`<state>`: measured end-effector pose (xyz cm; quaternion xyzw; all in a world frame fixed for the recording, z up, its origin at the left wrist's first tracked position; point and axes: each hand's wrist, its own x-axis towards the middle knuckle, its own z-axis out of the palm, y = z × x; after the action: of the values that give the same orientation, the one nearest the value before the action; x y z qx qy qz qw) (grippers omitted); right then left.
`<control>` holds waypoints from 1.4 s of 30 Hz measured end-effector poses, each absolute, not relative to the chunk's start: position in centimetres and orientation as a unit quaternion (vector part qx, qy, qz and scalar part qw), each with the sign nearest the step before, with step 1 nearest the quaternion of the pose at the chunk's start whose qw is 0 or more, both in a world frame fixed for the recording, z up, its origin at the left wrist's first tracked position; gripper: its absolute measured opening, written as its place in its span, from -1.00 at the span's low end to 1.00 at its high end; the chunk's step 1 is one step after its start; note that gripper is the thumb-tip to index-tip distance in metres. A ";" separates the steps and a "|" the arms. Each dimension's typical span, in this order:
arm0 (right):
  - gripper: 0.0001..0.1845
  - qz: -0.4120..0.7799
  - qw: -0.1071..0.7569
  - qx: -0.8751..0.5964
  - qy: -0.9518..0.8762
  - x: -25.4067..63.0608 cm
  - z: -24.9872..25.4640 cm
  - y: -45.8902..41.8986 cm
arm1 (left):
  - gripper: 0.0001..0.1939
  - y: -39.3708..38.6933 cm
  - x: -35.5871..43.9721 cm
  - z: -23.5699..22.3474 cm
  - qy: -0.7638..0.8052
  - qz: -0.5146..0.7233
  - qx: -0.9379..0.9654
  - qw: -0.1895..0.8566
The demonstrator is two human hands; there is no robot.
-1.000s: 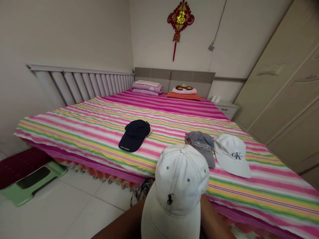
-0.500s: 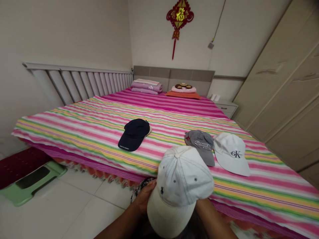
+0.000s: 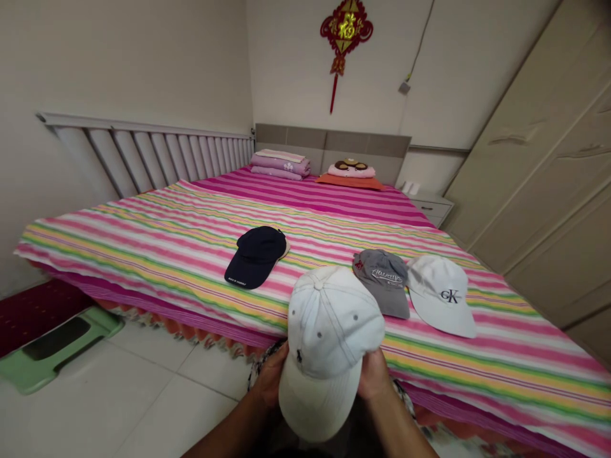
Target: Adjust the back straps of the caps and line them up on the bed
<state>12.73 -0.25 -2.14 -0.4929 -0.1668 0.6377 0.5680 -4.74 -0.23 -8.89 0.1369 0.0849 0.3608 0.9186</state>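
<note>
I hold a white baseball cap (image 3: 324, 343) up in front of me, its brim pointing down toward me. My left hand (image 3: 270, 375) grips its left side and my right hand (image 3: 375, 375) grips its right side, fingers curled under the cap. Beyond it lies a bed with a striped sheet (image 3: 167, 235). On the sheet rest a dark navy cap (image 3: 255, 254), a grey cap (image 3: 384, 280) and a white cap with black letters (image 3: 442, 292), the last two touching.
Folded bedding (image 3: 281, 164) and a pillow (image 3: 351, 175) lie at the headboard. A green step stool (image 3: 52, 346) stands on the tiled floor at left. A wardrobe (image 3: 539, 159) lines the right wall, with a nightstand (image 3: 432, 207) beside it.
The white cap has dropped lower and turned a little to the left. Both hands now show at its sides, where only forearms showed a second ago.
</note>
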 end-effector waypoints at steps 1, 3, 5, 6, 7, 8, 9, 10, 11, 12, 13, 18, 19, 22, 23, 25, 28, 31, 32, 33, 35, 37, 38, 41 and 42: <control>-0.62 0.653 0.566 -0.478 -0.159 12.7 -2.0 -0.3 | -0.71 -0.2 -4.8 -8.9 0.077 0.356 0.140 0.921; -0.65 0.689 0.571 -0.421 -0.145 12.5 -1.9 -0.4 | -0.66 0.0 -4.8 -8.8 0.064 0.355 0.145 0.921; -0.72 0.713 0.591 -0.349 -0.143 12.5 -1.8 -0.1 | -0.62 0.3 -4.7 -8.7 0.056 0.359 0.147 0.920; -0.73 0.719 0.601 -0.318 -0.145 12.6 -1.8 0.0 | -0.61 0.5 -4.7 -8.7 0.053 0.363 0.149 0.918; -0.73 0.721 0.610 -0.295 -0.147 12.6 -1.8 0.2 | -0.61 0.8 -4.7 -8.7 0.051 0.369 0.150 0.916; -0.74 0.721 0.618 -0.278 -0.144 12.8 -1.8 0.5 | -0.61 1.2 -4.7 -8.7 0.049 0.374 0.149 0.914; -0.75 0.723 0.623 -0.264 -0.139 12.9 -1.9 0.9 | -0.61 1.6 -4.7 -8.8 0.049 0.379 0.148 0.912; -0.78 0.725 0.625 -0.254 -0.135 13.1 -1.9 1.3 | -0.61 2.1 -4.6 -8.8 0.049 0.386 0.146 0.910; -0.81 0.727 0.626 -0.248 -0.134 13.4 -1.9 1.8 | -0.62 2.7 -4.6 -8.9 0.053 0.392 0.145 0.907; -0.84 0.726 0.627 -0.247 -0.136 13.7 -1.9 2.4 | -0.62 3.3 -4.4 -8.9 0.061 0.398 0.144 0.904; -0.86 0.723 0.629 -0.250 -0.140 14.1 -1.8 3.2 | -0.63 3.9 -4.3 -8.9 0.071 0.404 0.142 0.901; -0.84 0.697 0.642 -0.285 -0.142 15.9 -1.6 7.4 | -0.68 7.2 -2.9 -8.3 0.125 0.433 0.123 0.884; -0.85 0.697 0.640 -0.291 -0.141 16.1 -1.7 8.0 | -0.69 7.8 -2.6 -8.2 0.131 0.438 0.117 0.881; -0.89 0.701 0.622 -0.318 -0.141 16.3 -2.6 8.7 | -0.67 9.9 -1.6 -8.0 0.147 0.455 0.101 0.873; -0.88 0.703 0.615 -0.328 -0.140 16.2 -3.0 8.6 | -0.65 10.6 -1.4 -7.9 0.151 0.461 0.098 0.869; -0.85 0.705 0.603 -0.348 -0.138 15.9 -3.8 8.2 | -0.60 12.1 -0.9 -7.9 0.158 0.472 0.103 0.861; -0.90 0.696 0.594 -0.381 -0.134 15.9 -4.4 8.1 | -0.53 14.4 0.0 -7.7 0.170 0.492 0.122 0.845; -0.91 0.675 0.596 -0.414 -0.133 16.4 -4.4 9.2 | -0.52 16.6 1.1 -7.1 0.175 0.507 0.143 0.832; -0.90 0.668 0.597 -0.424 -0.132 16.5 -4.3 9.7 | -0.53 17.3 1.5 -6.9 0.182 0.513 0.152 0.825; -0.89 0.660 0.599 -0.436 -0.128 16.6 -4.3 10.4 | -0.54 17.9 1.9 -6.7 0.196 0.518 0.162 0.817; -0.91 0.643 0.601 -0.460 -0.116 16.7 -4.5 11.6 | -0.59 19.0 2.6 -6.4 0.237 0.525 0.181 0.797; -0.98 0.630 0.597 -0.487 -0.097 16.6 -4.8 12.7 | -0.62 19.8 3.0 -6.3 0.281 0.523 0.193 0.782; -0.95 0.626 0.591 -0.500 -0.088 16.6 -5.0 13.1 | -0.64 20.1 3.2 -6.3 0.302 0.519 0.197 0.775; -0.86 0.626 0.570 -0.528 -0.064 16.6 -5.6 13.6 | -0.69 20.4 3.3 -6.6 0.380 0.511 0.216 0.740; -0.85 0.626 0.566 -0.533 -0.059 16.6 -5.7 13.6 | -0.70 20.4 3.2 -6.7 0.409 0.511 0.228 0.721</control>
<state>16.57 13.55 -5.67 -0.5329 -0.0592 0.6263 0.5659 3.21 20.39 -6.72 0.2284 0.4087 0.5110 0.7209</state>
